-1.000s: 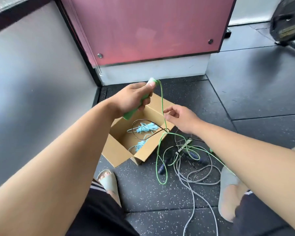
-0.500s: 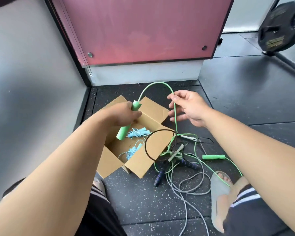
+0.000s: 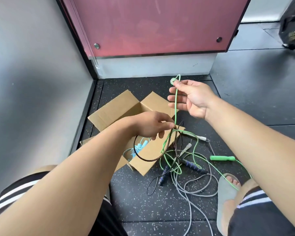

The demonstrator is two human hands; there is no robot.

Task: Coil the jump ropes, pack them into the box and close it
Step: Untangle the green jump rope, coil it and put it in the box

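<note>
Green jump rope (image 3: 176,106), thin, taut, tangled below

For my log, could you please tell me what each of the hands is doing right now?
Left hand: pinching the green rope.
Right hand: holding the green rope higher up.

You wore the only camera on your head. It faced forward and steeply down, close over your left hand (image 3: 150,125) and right hand (image 3: 192,99). The open brown cardboard box (image 3: 112,108) sat mid-frame on the speckled black rubber floor (image 3: 134,201), below the pink wall panel (image 3: 152,23).
</note>
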